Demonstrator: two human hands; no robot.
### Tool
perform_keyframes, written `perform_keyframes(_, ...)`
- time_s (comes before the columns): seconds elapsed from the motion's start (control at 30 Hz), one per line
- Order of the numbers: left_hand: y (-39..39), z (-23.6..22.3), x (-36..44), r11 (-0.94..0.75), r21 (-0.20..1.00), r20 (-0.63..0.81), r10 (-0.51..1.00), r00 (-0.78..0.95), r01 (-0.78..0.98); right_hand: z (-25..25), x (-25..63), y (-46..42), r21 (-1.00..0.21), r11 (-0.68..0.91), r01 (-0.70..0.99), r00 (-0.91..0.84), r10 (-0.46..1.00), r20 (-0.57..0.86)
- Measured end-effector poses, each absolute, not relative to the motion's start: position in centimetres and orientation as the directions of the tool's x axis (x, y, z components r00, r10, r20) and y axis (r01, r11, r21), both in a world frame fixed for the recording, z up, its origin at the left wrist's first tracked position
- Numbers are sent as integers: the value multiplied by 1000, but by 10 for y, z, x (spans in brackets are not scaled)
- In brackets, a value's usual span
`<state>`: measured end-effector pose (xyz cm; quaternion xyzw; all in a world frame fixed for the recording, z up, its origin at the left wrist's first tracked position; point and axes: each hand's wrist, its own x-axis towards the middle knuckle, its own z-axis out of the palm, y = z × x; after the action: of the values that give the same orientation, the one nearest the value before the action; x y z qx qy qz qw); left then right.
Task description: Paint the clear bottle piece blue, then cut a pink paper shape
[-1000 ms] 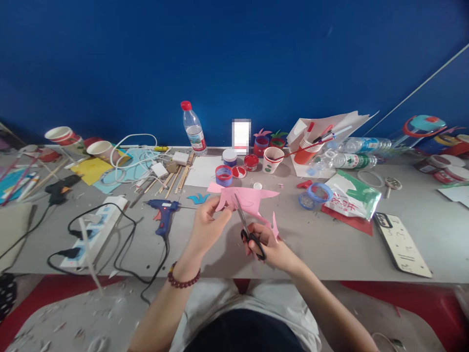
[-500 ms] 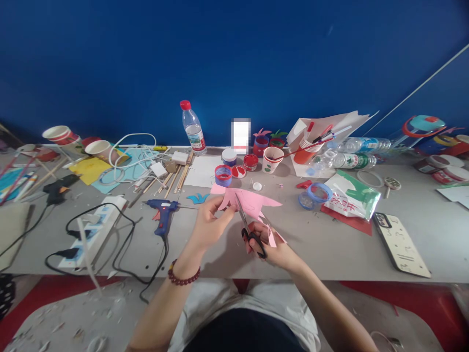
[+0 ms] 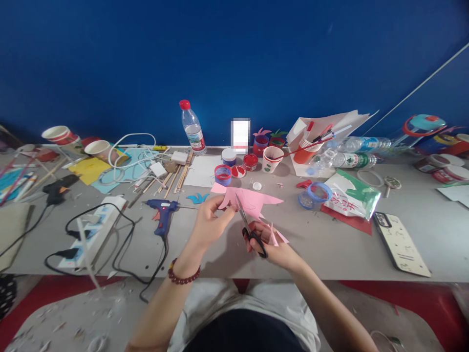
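Note:
Pink paper [image 3: 252, 199] with a faint drawn outline is pinched along its left side by my left hand [image 3: 212, 222]. My right hand [image 3: 271, 244] grips black-handled scissors [image 3: 249, 233], whose blades lie at the paper near my left fingertips. A narrow pink offcut [image 3: 273, 235] rests against the right hand. Just left of the paper, a blue paper cutout [image 3: 198, 198] with pointed tips lies on the table.
To the left are a blue glue gun [image 3: 163, 213] and a white power strip [image 3: 93, 232] with black cables. Behind stand paint jars [image 3: 223, 175], a paper cup [image 3: 272, 160] and a water bottle [image 3: 193, 128]. A phone [image 3: 402, 244] lies at right.
The narrow pink offcut by my right hand has shifted slightly and hangs apart from the larger sheet. Both hands and the scissors have barely moved.

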<state>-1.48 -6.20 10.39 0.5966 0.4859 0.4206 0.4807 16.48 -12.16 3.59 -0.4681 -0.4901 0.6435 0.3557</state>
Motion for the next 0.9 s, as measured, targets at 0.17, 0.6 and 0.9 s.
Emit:
perform_keyframes(0.17, -62, 104, -15, -74, 976, 39, 985, 170, 204, 33, 165, -120, -959, -270, -84, -314, 921, -232)
perform_keyframes(0.6, -62, 106, -13, -73, 981, 37, 981, 193, 179, 27, 169, -122, -978, -206, -34, -341, 922, -182)
perform_keyframes(0.9, -60, 102, -15, -87, 977, 47, 979, 199, 194, 22, 169, -122, -981, -191, 22, -345, 920, -187)
